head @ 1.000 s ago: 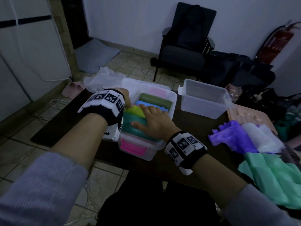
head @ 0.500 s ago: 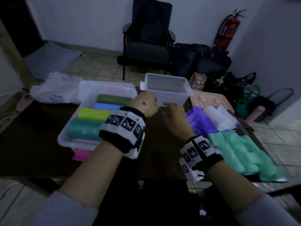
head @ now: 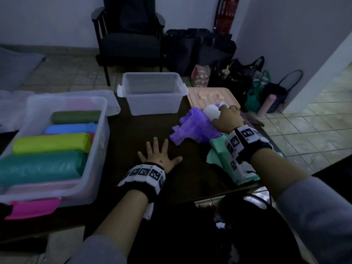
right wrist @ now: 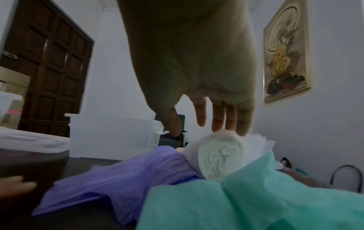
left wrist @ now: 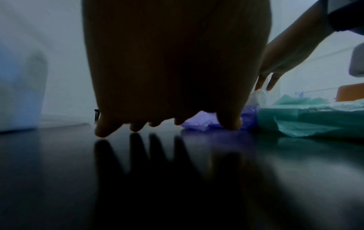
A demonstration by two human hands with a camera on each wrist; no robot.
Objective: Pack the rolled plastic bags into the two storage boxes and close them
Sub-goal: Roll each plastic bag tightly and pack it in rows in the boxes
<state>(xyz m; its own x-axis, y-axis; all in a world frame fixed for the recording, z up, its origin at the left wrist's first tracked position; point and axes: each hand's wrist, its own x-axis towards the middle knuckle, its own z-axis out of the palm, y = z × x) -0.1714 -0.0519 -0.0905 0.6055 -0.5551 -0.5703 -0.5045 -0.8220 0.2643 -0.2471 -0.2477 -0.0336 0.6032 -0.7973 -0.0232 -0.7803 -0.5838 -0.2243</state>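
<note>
Left hand: my left hand lies flat on the bare dark table near its front edge, fingers straight and spread, holding nothing — I judge it steadies me while the other arm reaches.

Right hand: my right hand is over the white roll toward the table's right edge. In the right wrist view the fingertips just meet the top of the roll and the thumb hangs apart on its far side; the fingers are nearly straight, so nothing is gripped yet.

White roll: a tightly wound cylinder whose spiral end faces the right wrist camera, resting on the purple bags — I think it is the next piece to pack because it is already rolled.

Loose bags: the purple bags and the green bags lie unrolled and crumpled along the right edge, the green ones at the front right corner under my wrist.

Filled box: the clear storage box at the table's left edge holds rolls laid side by side — dark green, blue, yellow-green, teal. It has no lid on.

Empty box: the second clear box stands at the table's far edge with nothing in it, mouth up; I take it as the roll's destination.

Lid: a pinkish lid lies flat at the far right corner, just beside the empty box.
</note>
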